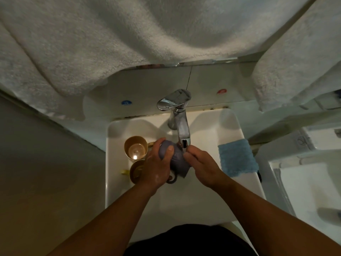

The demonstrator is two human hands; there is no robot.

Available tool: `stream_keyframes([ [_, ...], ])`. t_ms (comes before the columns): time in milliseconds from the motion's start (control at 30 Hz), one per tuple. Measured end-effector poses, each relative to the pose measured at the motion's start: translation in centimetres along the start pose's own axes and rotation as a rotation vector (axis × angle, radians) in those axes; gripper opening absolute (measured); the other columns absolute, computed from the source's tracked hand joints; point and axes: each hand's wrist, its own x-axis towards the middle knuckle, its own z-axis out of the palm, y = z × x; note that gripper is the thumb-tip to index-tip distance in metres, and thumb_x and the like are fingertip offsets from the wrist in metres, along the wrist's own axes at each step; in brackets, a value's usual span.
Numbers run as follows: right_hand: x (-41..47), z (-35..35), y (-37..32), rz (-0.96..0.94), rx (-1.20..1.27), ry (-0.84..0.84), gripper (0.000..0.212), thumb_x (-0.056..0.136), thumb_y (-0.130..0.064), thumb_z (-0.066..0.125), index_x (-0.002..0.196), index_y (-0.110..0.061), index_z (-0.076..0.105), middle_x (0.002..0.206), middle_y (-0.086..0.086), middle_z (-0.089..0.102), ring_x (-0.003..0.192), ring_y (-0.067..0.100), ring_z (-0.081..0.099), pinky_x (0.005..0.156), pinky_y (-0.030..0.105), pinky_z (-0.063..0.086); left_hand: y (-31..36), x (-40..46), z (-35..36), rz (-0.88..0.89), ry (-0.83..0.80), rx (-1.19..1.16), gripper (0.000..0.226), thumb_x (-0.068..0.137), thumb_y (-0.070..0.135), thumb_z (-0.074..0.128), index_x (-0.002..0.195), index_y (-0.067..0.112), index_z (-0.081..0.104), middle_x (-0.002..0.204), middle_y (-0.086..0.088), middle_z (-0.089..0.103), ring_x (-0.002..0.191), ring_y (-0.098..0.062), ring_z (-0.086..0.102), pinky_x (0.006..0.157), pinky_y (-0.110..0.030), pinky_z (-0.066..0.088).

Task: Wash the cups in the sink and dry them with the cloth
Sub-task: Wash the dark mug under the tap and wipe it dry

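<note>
Forearms reach in from the near edge, both converging over the middle of the sink (pixel 212 196). Washing is the step in hand, as I judge it: a grey cup (pixel 175 156) is held on its side just under the tap (pixel 181 133) spout, its handle low and towards the person. The left hand (pixel 156 167) wraps the cup from the left, thumb across its upper side and fingers curled behind it, so this hand grips the cup firmly. The right hand (pixel 201 163) comes in from the right with its fingers bent against the cup's mouth end; they seem to rub or pinch the rim, though whether they reach inside is hidden. Whether water runs is too faint to tell.

The next move likely calls for turning the cup under the spout to rinse all round, then carrying it to the blue cloth (pixel 238 159), which lies on the sink's right rim just beyond the right hand. Two brown cups (pixel 135 148) wait in the basin's left side, beside the left hand, apparently unwashed. Farther off, pale towels (pixel 110 43) hang above the tap.
</note>
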Motion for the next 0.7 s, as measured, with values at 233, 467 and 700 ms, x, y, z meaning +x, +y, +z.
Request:
stream_keyframes([
  [233,0.1,-0.4,-0.6,0.044,0.093,0.139,0.030,0.106,-0.018,0.042,0.091,-0.032,0.064,0.083,-0.012,0.066,0.080,0.005,0.063,0.070,0.021,0.049,0.5,0.1,-0.2,-0.141,-0.115,-0.255,0.045,0.093,0.033,0.070,0.130,0.042,0.046,0.135,-0.007,0.055,0.113,-0.031,0.063,0.077,-0.048,0.064],
  [467,0.4,-0.9,-0.9,0.096,0.055,0.034,0.019,0.103,-0.024,0.051,0.092,-0.028,0.066,0.092,-0.002,0.068,0.088,0.011,0.065,0.076,0.025,0.055,0.2,0.0,0.6,-0.167,-0.113,-0.269,0.058,0.094,0.043,0.066,0.142,0.038,0.033,0.136,-0.009,0.052,0.115,-0.033,0.063,0.085,-0.052,0.061],
  [700,0.6,-0.5,-0.1,0.239,0.051,0.471,0.023,0.100,-0.036,0.058,0.092,-0.022,0.075,0.086,-0.002,0.075,0.082,0.014,0.071,0.076,0.032,0.060,0.9,0.1,1.3,-0.119,-0.274,-0.155,0.052,0.089,0.046,0.071,0.129,0.032,0.041,0.130,-0.009,0.055,0.105,-0.029,0.067,0.079,-0.046,0.064],
])
